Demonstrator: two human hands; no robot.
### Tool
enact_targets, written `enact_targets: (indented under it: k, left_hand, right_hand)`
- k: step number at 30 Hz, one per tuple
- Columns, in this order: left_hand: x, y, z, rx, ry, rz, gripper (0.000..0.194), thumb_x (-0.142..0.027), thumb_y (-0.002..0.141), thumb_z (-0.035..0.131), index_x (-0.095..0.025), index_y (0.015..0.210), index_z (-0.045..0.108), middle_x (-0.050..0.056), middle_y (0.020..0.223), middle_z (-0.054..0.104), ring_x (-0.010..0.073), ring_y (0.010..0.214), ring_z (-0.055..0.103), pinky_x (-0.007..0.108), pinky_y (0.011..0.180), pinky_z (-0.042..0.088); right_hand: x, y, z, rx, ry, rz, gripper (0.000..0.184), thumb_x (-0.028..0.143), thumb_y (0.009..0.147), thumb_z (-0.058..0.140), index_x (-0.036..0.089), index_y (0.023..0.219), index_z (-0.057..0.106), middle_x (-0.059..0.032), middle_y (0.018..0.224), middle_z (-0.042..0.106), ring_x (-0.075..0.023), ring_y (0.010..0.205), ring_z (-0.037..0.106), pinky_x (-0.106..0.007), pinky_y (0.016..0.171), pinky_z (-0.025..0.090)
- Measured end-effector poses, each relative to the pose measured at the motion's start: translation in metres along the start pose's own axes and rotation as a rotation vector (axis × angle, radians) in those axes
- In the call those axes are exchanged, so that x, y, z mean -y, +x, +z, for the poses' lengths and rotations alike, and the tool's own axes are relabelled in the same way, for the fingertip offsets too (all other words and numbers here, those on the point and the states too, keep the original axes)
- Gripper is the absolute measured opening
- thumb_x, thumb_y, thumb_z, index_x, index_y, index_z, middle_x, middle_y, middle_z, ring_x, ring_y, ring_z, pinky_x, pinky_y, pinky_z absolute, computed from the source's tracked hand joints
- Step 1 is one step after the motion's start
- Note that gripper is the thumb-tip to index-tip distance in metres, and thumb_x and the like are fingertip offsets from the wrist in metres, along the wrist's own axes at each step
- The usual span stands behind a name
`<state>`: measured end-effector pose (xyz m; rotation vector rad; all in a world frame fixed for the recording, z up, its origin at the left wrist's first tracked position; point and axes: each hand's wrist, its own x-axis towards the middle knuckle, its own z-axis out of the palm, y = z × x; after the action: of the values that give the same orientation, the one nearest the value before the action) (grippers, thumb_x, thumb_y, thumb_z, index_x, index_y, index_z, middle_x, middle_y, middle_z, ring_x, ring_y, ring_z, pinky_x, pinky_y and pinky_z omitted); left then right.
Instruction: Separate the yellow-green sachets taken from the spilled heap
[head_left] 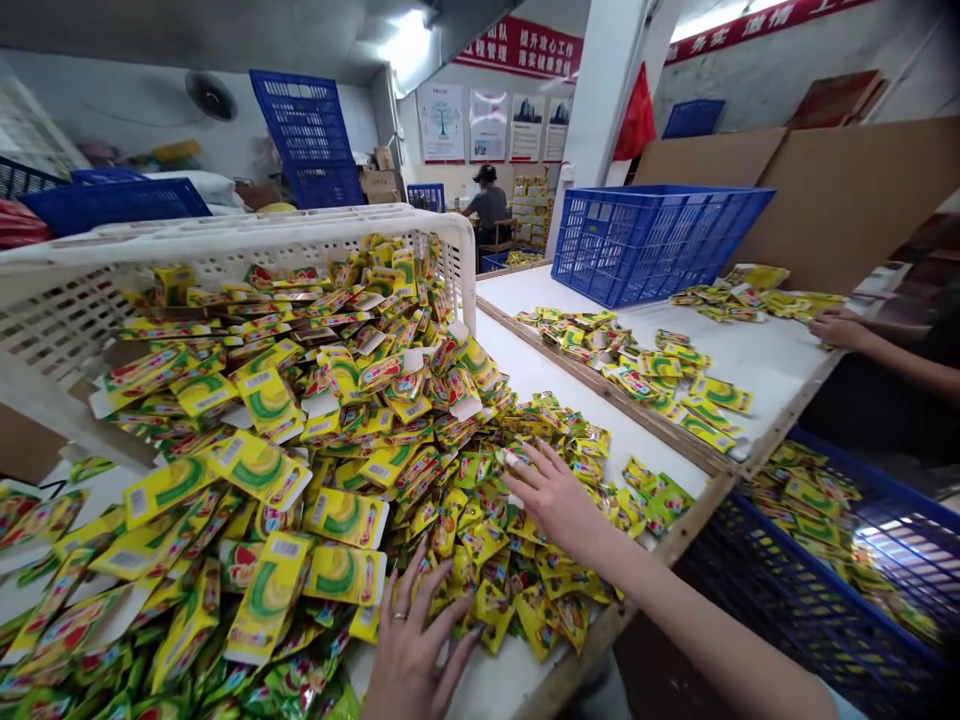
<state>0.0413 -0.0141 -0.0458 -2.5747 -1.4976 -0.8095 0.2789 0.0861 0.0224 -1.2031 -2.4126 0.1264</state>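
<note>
My left hand (416,630) lies low in front of me, fingers spread, a ring on one of them. It holds nothing and sits beside a flat yellow box (345,572) with a green melon picture. My right hand (559,500) reaches over a heap of small yellow sachets (487,540), its fingers stretched out and apart over them. Something whitish shows at one fingertip; I cannot make out what it is. Left of both hands, many flat yellow boxes (262,470) spill out of a tipped white plastic crate (469,260). Green packets (247,690) lie under the boxes at the lower left.
A wooden edge strip (652,420) divides the white tables. Beyond it are loose packs (675,370) and a blue crate (652,240). A blue crate of packs (817,500) stands below at right. A co-worker's hands (844,328) work at the far right; another person (491,205) sits behind.
</note>
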Motion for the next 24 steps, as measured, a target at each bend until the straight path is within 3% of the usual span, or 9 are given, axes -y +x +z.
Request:
enact_targets:
  k: [2, 4, 6, 7, 10, 14, 18, 22, 24]
  left_hand:
    - [0.002, 0.002, -0.008, 0.028, -0.037, 0.009, 0.025, -0.025, 0.08, 0.056, -0.03, 0.105, 0.057, 0.006, 0.119, 0.054, 0.0278, 0.121, 0.038, 0.049, 0.093, 0.039]
    - [0.003, 0.011, -0.011, 0.061, -0.077, -0.007, 0.026, -0.026, 0.082, 0.053, -0.026, 0.108, 0.055, 0.008, 0.114, 0.057, 0.0241, 0.115, 0.044, 0.043, 0.091, 0.044]
    - [0.004, 0.025, -0.008, 0.082, -0.088, -0.029, 0.032, -0.027, 0.083, 0.051, -0.023, 0.115, 0.052, 0.009, 0.118, 0.056, 0.0242, 0.116, 0.045, 0.043, 0.093, 0.043]
    - [0.005, 0.034, -0.005, 0.09, -0.078, -0.027, 0.037, -0.027, 0.083, 0.051, -0.023, 0.12, 0.05, 0.01, 0.123, 0.054, 0.0262, 0.12, 0.042, 0.046, 0.095, 0.041]
    - [0.007, 0.059, 0.005, 0.109, -0.09, -0.009, 0.038, -0.023, 0.083, 0.048, -0.027, 0.121, 0.051, 0.007, 0.133, 0.05, 0.0315, 0.128, 0.033, 0.055, 0.099, 0.033]
    - [0.003, 0.073, 0.0, 0.083, -0.485, -0.209, 0.034, -0.022, 0.087, 0.038, -0.025, 0.114, 0.058, 0.004, 0.119, 0.063, 0.0259, 0.121, 0.044, 0.046, 0.1, 0.036]
    - [-0.011, 0.055, -0.018, 0.154, -0.986, -0.542, 0.042, -0.04, 0.086, 0.04, -0.019, 0.12, 0.053, 0.007, 0.114, 0.064, 0.0239, 0.11, 0.053, 0.036, 0.096, 0.042]
    - [-0.02, 0.025, -0.027, 0.128, -0.982, -0.833, 0.051, -0.051, 0.081, 0.043, -0.014, 0.114, 0.057, 0.011, 0.114, 0.061, 0.0266, 0.111, 0.049, 0.036, 0.095, 0.04]
    - [-0.022, 0.015, -0.029, 0.126, -0.99, -0.79, 0.049, -0.052, 0.083, 0.04, -0.014, 0.105, 0.061, 0.01, 0.1, 0.065, 0.0241, 0.096, 0.054, 0.034, 0.089, 0.042]
  right_hand:
    - [-0.004, -0.01, -0.001, -0.169, 0.265, 0.157, 0.031, 0.013, 0.08, 0.048, 0.019, 0.107, 0.062, -0.0101, 0.12, 0.059, -0.0311, 0.125, 0.037, -0.055, 0.107, 0.019]
    - [-0.004, -0.02, -0.001, -0.357, 0.587, 0.363, 0.024, 0.018, 0.079, 0.051, 0.021, 0.098, 0.065, -0.0078, 0.107, 0.065, -0.0279, 0.112, 0.05, -0.051, 0.101, 0.032]
    - [0.002, -0.029, 0.002, -0.465, 0.803, 0.527, 0.015, 0.026, 0.081, 0.05, 0.02, 0.087, 0.063, -0.0057, 0.08, 0.068, -0.0222, 0.079, 0.062, -0.042, 0.076, 0.051]
    - [0.008, -0.034, 0.004, -0.472, 0.865, 0.575, 0.017, 0.032, 0.083, 0.049, 0.019, 0.082, 0.06, -0.0034, 0.066, 0.065, -0.0187, 0.061, 0.06, -0.036, 0.06, 0.053]
    - [0.028, -0.045, 0.015, -0.407, 1.05, 0.639, 0.027, 0.044, 0.083, 0.046, 0.019, 0.073, 0.05, 0.0025, 0.048, 0.055, -0.0119, 0.035, 0.048, -0.024, 0.033, 0.042]
    - [0.058, -0.054, 0.028, -0.304, 1.29, 0.69, 0.035, 0.053, 0.077, 0.052, 0.019, 0.069, 0.047, 0.0021, 0.049, 0.058, -0.0104, 0.034, 0.05, -0.019, 0.03, 0.038]
    - [0.079, -0.05, 0.038, -0.234, 1.431, 0.687, 0.039, 0.055, 0.071, 0.059, 0.017, 0.065, 0.052, 0.0043, 0.045, 0.053, -0.0099, 0.035, 0.051, -0.019, 0.034, 0.04]
    - [0.089, -0.045, 0.044, -0.184, 1.36, 0.645, 0.033, 0.047, 0.078, 0.056, 0.016, 0.066, 0.053, 0.0044, 0.05, 0.053, -0.0078, 0.041, 0.051, -0.018, 0.042, 0.042]
    - [0.09, -0.046, 0.047, -0.107, 1.274, 0.621, 0.03, 0.043, 0.081, 0.052, 0.017, 0.067, 0.051, 0.0056, 0.052, 0.048, -0.0072, 0.043, 0.047, -0.018, 0.042, 0.041]
